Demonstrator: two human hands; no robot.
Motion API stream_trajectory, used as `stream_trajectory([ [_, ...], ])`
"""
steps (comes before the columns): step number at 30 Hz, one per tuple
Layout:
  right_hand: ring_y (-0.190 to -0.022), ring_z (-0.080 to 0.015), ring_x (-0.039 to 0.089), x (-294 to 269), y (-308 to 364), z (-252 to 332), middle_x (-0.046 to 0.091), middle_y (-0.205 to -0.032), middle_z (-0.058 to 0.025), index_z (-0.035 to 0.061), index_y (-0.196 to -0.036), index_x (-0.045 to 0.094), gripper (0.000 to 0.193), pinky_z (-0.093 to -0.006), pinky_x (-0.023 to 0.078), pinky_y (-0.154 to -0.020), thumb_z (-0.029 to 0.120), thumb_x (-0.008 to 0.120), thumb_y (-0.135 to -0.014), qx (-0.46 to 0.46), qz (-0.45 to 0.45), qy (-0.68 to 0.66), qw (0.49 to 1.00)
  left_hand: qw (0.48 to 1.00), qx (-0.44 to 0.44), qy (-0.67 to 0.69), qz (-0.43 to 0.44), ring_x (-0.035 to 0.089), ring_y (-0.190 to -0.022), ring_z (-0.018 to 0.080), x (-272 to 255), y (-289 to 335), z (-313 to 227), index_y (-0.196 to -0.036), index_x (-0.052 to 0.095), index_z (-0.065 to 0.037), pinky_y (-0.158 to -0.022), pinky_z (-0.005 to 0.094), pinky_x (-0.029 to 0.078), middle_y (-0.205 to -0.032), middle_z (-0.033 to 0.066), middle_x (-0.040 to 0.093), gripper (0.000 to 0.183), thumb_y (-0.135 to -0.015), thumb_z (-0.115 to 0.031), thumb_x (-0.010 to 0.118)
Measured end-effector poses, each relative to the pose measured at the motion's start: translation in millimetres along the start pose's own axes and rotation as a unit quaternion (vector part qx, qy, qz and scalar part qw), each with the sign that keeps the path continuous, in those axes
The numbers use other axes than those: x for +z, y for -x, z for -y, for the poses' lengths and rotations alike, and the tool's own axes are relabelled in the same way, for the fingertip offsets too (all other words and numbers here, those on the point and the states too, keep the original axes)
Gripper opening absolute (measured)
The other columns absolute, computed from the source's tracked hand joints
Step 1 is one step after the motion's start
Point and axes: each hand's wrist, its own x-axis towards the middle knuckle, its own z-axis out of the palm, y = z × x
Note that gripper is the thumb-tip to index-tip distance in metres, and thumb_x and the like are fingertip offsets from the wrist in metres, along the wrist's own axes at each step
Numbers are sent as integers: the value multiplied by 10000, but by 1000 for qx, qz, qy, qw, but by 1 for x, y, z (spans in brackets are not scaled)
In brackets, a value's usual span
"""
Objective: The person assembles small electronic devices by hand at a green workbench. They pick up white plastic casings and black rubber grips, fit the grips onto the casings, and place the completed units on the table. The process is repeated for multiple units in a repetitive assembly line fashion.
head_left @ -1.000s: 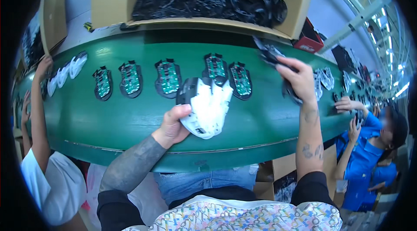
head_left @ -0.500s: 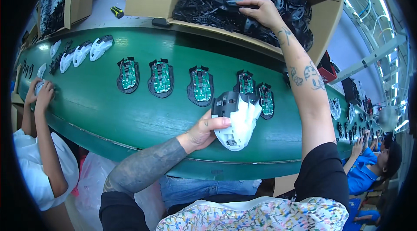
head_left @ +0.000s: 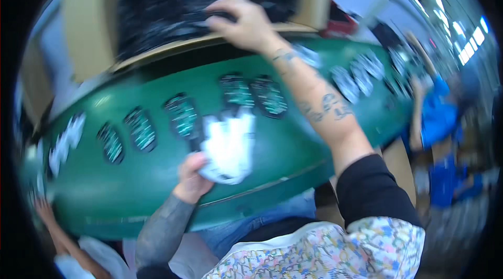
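Observation:
My left hand [head_left: 192, 175] grips a white-and-black mouse-shaped plastic shell [head_left: 229, 145], its thumb on the left side. The shell is tilted above the green work surface. My right hand [head_left: 240, 23] is over the near part of a cardboard box [head_left: 301, 28] filled with black plastic parts [head_left: 167, 14]. Thumb and forefinger curve around a dark gap; blur hides whether a part is between them. Behind and left of the shell, several black mouse-shaped bases with green circuit boards [head_left: 182, 115] lie in a row.
White shells [head_left: 67, 140] lie at the left end of the green table [head_left: 141, 184], and more white shells [head_left: 361, 77] at the right. A co-worker's arm [head_left: 57, 229] reaches in at lower left. Another person in blue [head_left: 436, 114] works at the far right.
The whole view has swung right and tilted, so the box and boards appear further left, with heavy blur. My right hand remains over the box; the dark part it pinched earlier is no longer distinguishable.

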Motion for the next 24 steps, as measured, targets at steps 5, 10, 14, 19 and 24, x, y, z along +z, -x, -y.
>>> stream_trajectory([
  [5, -844, -249, 668, -120, 132, 9, 706, -862, -62, 91, -814, 714, 70, -347, 530, -792, 136, 733, -764, -12, -121, 227, 966, 995, 57, -68, -52, 464, -1283, 321, 32, 2, -12, -1445, 331, -45, -1093, 469, 356, -1413, 140, 458, 971, -696, -544, 697],
  [10, -991, -358, 607, -308, 323, -67, 660, -1037, -198, 10, -1005, 683, 371, -435, 466, -911, 329, 650, -819, 383, -283, 572, 667, 996, 55, -68, -5, 443, -1302, 315, 27, -14, -7, -1466, 310, -75, -1097, 469, 347, -1447, 120, 427, 936, -747, -565, 653],
  [14, -1109, -397, 604, -360, 366, -100, 638, -1133, -271, -33, -1048, 691, 678, -424, 456, -985, 580, 631, -764, 709, -78, 456, 533, 995, 53, -73, -46, 473, -1275, 309, 14, -2, -17, -1444, 339, -40, -1083, 464, 369, -1411, 128, 463, 900, -734, -482, 672],
  [19, -1000, -342, 656, -385, 410, -113, 690, -1044, -193, 70, -1081, 702, 485, -417, 486, -894, 434, 633, -769, 634, -116, 428, 633, 924, -47, -381, -3, 564, -1099, 224, 53, -10, -59, -1308, 487, -30, -956, 344, 451, -1200, 82, 573, 785, -623, -237, 809],
  [24, -615, -59, 576, -300, 340, -78, 685, -837, -38, 34, -1011, 617, 192, -200, 389, -491, 206, 610, -928, 466, -348, 145, 801, 776, -26, -623, 99, 537, -1176, 241, 55, 0, -89, -1389, 429, -53, -1013, 356, 413, -1263, 136, 565, 913, -618, -319, 838],
])
